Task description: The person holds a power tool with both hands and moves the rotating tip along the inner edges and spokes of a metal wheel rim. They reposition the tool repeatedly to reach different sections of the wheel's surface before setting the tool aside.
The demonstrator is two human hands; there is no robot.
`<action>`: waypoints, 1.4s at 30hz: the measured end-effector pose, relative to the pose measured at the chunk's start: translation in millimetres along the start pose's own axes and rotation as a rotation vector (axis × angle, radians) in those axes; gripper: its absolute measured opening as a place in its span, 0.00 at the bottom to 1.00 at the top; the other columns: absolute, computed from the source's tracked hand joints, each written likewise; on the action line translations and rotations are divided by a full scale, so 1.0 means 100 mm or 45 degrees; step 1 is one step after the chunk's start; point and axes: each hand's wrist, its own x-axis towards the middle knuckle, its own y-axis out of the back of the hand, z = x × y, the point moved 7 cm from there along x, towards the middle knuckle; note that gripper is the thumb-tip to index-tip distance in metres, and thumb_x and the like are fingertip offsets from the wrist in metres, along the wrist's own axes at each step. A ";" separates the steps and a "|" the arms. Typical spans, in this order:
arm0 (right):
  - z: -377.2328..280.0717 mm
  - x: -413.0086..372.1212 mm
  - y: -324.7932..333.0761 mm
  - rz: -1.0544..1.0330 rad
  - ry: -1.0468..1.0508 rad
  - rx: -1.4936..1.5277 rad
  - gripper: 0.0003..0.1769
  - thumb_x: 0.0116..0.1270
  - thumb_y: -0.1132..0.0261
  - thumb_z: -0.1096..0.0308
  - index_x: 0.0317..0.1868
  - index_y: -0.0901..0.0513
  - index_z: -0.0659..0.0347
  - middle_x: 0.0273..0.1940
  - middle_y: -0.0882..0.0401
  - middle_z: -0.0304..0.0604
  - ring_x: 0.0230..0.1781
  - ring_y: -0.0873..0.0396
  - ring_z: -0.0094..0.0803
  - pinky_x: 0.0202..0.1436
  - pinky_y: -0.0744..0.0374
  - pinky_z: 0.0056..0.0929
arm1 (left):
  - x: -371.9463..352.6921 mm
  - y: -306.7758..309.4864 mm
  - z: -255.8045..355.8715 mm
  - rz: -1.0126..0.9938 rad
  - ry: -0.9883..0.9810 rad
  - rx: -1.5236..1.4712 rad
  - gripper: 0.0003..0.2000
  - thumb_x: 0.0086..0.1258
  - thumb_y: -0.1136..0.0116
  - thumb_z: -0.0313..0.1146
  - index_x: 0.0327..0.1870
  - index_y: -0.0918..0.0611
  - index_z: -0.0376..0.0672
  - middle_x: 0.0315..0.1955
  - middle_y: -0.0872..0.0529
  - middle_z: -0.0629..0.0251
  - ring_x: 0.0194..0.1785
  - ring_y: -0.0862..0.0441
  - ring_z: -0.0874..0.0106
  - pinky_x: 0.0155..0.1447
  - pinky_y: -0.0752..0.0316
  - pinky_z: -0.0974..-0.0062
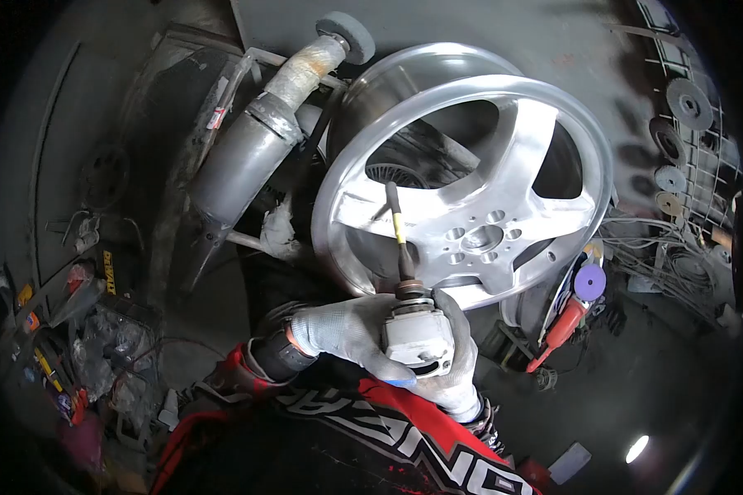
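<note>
A silver alloy wheel rim [504, 177] stands tilted in front of me, its spokes and hub holes facing me. Both my gloved hands wrap a small grey die grinder [417, 334]. My left hand [347, 330] comes in from the left and grips the tool's body. My right hand [462, 363] cups it from below and the right. The grinder's long shaft with a yellow band [398, 231] points up, and its dark tip rests near the rim's left spoke.
A grey motor housing with a grinding stone [264, 140] sits left of the rim. A red-handled tool with a purple disc [578, 297] lies at lower right. Abrasive discs [687, 103] hang on a rack at right. Cluttered tools and a yellow-labelled case [107, 272] fill the left.
</note>
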 end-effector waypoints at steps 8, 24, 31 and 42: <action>0.06 -0.05 0.32 0.080 -0.036 -0.062 0.52 0.48 0.16 0.64 0.71 0.33 0.71 0.59 0.20 0.61 0.55 0.15 0.50 0.58 0.16 0.43 | 0.40 -0.12 0.05 -0.053 0.037 -0.264 0.27 0.56 0.21 0.35 0.56 0.18 0.39 0.49 0.13 0.68 0.53 0.19 0.76 0.61 0.22 0.71; 0.10 -0.01 0.29 0.045 -0.030 -0.105 0.50 0.49 0.17 0.63 0.70 0.32 0.73 0.55 0.18 0.62 0.54 0.14 0.51 0.57 0.16 0.42 | 0.33 -0.06 0.00 0.001 -0.013 -0.067 0.26 0.56 0.21 0.38 0.55 0.18 0.39 0.47 0.12 0.66 0.50 0.16 0.74 0.59 0.20 0.72; 0.10 0.03 0.12 -0.005 -0.040 -0.007 0.49 0.49 0.16 0.61 0.68 0.30 0.74 0.55 0.18 0.64 0.55 0.15 0.54 0.58 0.16 0.43 | 0.11 -0.03 0.03 0.078 -0.051 0.135 0.27 0.58 0.22 0.40 0.57 0.18 0.40 0.50 0.13 0.66 0.52 0.16 0.73 0.60 0.22 0.71; 0.17 -0.09 0.34 0.128 -0.127 0.019 0.53 0.48 0.15 0.61 0.71 0.33 0.71 0.59 0.20 0.62 0.54 0.14 0.49 0.57 0.16 0.41 | 0.43 -0.09 -0.01 -0.053 0.107 -0.148 0.26 0.56 0.21 0.35 0.55 0.18 0.39 0.48 0.13 0.67 0.51 0.18 0.77 0.58 0.21 0.73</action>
